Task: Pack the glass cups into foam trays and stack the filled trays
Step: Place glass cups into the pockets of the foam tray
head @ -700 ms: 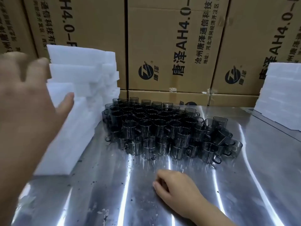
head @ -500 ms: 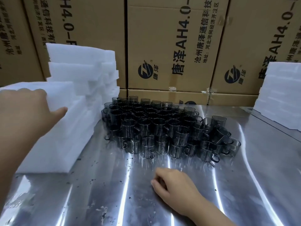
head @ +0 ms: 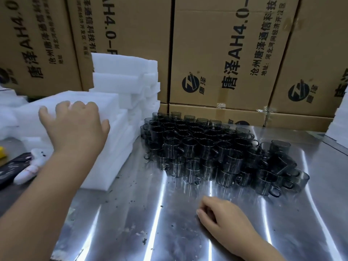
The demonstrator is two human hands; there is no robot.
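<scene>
Left hand (head: 75, 127) has come down from mid-air onto the top foam tray (head: 107, 100) of the left stack, fingers curled together over its far edge, thumb spread on its side. Right hand (head: 224, 217) unchanged on steel table (head: 150, 213), loosely curled, empty. Tray lies flat, long axis unclear; glass cups (head: 207, 151) upright mid-table
</scene>
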